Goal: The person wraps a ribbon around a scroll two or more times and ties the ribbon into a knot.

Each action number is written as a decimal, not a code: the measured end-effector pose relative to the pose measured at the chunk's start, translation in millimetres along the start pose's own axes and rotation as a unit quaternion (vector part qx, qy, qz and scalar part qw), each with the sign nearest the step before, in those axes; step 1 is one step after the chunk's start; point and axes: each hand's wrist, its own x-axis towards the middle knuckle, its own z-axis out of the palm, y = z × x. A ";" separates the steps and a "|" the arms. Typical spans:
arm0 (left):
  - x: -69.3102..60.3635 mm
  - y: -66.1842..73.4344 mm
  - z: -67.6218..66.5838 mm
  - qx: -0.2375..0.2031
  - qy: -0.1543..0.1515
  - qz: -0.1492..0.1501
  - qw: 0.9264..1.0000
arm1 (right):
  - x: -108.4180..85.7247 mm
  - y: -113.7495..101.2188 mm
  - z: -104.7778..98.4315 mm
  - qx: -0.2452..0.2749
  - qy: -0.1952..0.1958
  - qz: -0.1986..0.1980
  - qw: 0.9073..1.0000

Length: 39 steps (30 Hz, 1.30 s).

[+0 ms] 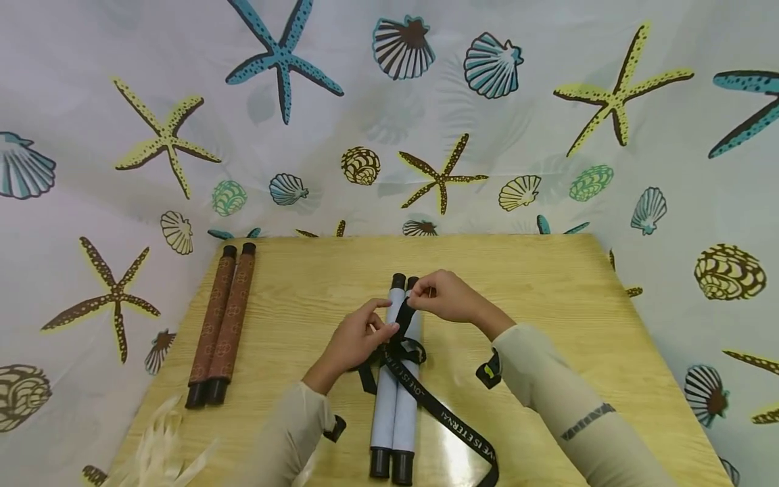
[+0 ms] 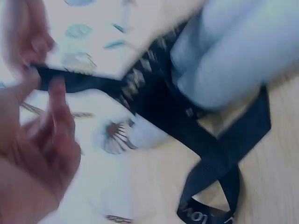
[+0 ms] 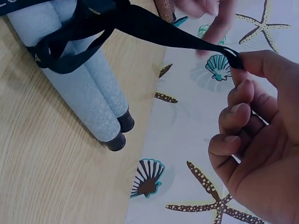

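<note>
A pale blue patterned scroll, rolled into two side-by-side rolls with black end caps, lies on the table in the head view. Around its middle goes a black ribbon with white lettering, forming loops on top; one long tail trails to the lower right. My right hand pinches one raised part of the ribbon between thumb and forefinger, pulled taut above the scroll's far half. Beside that stretch is my left hand, thumb and forefinger apart, its fingertips close to or touching the ribbon.
A brown patterned scroll with black caps lies at the table's left side. Cream ribbon strips are heaped at the front left. Behind the wooden table hangs a white cloth printed with shells and starfish.
</note>
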 end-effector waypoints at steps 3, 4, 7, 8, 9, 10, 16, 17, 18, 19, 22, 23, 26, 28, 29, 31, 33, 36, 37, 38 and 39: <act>15.8 -19.8 -7.4 -0.066 -0.101 0.002 0.993 | 1.1 0.0 5.5 0.011 -0.018 -0.014 1.000; 18.4 -23.5 -7.9 -0.086 -0.126 -0.001 0.988 | 1.7 0.1 7.4 0.014 -0.022 -0.019 0.999; 20.9 -28.6 -7.1 -0.112 -0.138 -0.011 0.984 | 2.7 1.1 11.4 0.034 -0.028 -0.030 0.999; 20.6 -28.7 -6.6 -0.116 -0.129 -0.015 0.985 | 3.1 3.4 12.6 0.043 -0.027 -0.028 0.998; 20.2 -28.2 -6.3 -0.117 -0.119 -0.020 0.986 | 3.3 6.3 13.7 0.058 -0.025 -0.021 0.998; 19.9 -28.1 -5.7 -0.117 -0.110 -0.023 0.987 | 3.8 10.3 15.1 0.073 -0.020 -0.011 0.997; 19.6 -28.4 -1.8 -0.123 -0.089 -0.028 0.988 | -0.5 55.9 38.5 0.046 0.038 0.079 0.995; 19.6 -28.7 -1.3 -0.125 -0.089 -0.027 0.988 | -2.7 65.3 44.5 0.013 0.043 0.096 0.994; 19.5 -28.9 -0.9 -0.126 -0.089 -0.028 0.988 | -4.9 75.1 50.6 -0.020 0.043 0.109 0.993; 19.5 -29.0 -0.7 -0.127 -0.090 -0.026 0.988 | -7.6 83.9 56.2 -0.048 0.041 0.117 0.991; 19.3 -29.0 -1.4 -0.130 -0.087 -0.028 0.987 | -13.2 104.1 67.9 -0.065 0.031 0.122 0.990; 19.2 -29.3 -2.1 -0.132 -0.084 -0.031 0.987 | -14.1 108.1 70.4 -0.050 0.028 0.119 0.991; 18.7 -32.1 -4.4 -0.140 -0.074 -0.041 0.987 | -14.7 113.3 73.4 0.008 0.011 0.086 0.996; 18.1 -35.3 -6.0 -0.147 -0.066 -0.052 0.986 | -13.4 111.2 74.3 0.044 -0.009 0.066 0.997; 17.8 -37.0 -6.8 -0.150 -0.064 -0.056 0.985 | -12.6 109.1 74.8 0.060 -0.022 0.054 0.997; 17.0 -38.6 -8.5 -0.153 -0.061 -0.063 0.984 | -10.7 103.7 76.2 0.088 -0.047 0.031 0.994; 16.3 -39.1 -10.0 -0.154 -0.062 -0.064 0.984 | -8.5 97.2 78.1 0.108 -0.067 0.016 0.992; 15.7 -37.9 -11.8 -0.154 -0.060 -0.063 0.984 | -4.9 88.4 80.9 0.128 -0.095 -0.008 0.987; 15.7 -38.1 -12.2 -0.155 -0.059 -0.062 0.984 | -3.7 86.3 81.8 0.133 -0.105 -0.015 0.985; 15.5 -38.3 -12.5 -0.155 -0.058 -0.063 0.984 | -2.7 84.7 82.4 0.135 -0.111 -0.022 0.984; 15.4 -38.6 -12.6 -0.156 -0.057 -0.064 0.984 | -1.9 84.0 82.9 0.135 -0.114 -0.028 0.984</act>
